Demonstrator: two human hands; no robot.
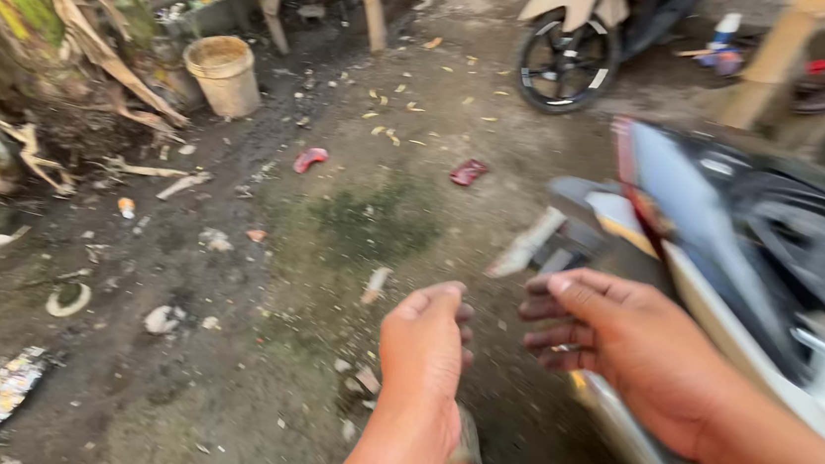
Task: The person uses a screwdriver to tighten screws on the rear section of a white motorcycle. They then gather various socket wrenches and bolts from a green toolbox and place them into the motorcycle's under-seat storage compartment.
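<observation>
Reaching forward over a littered dirt yard, a person's two bare hands hang side by side just short of a parked motorbike [779, 254]. The left hand [428, 338] is loosely curled with nothing in it; the right hand [621, 345], fingers bent and a ring showing, is likewise empty and nearest the bike's rear end, near but not touching. The bike stands at the right edge of view, blurred, its tail pointing toward the open ground. It looks heavy and rigid, its smooth painted panels likely slippery and easily scratched; a firm bar or frame part at the rear would probably give a surer hold than the bodywork. Open earth lies ahead and to the left, scattered with leaves, scraps and two red sandals [468, 171]. A pale bucket [223, 74] stands well apart by dry palm debris, and a second motorbike's wheel [566, 64] closes the far side.
</observation>
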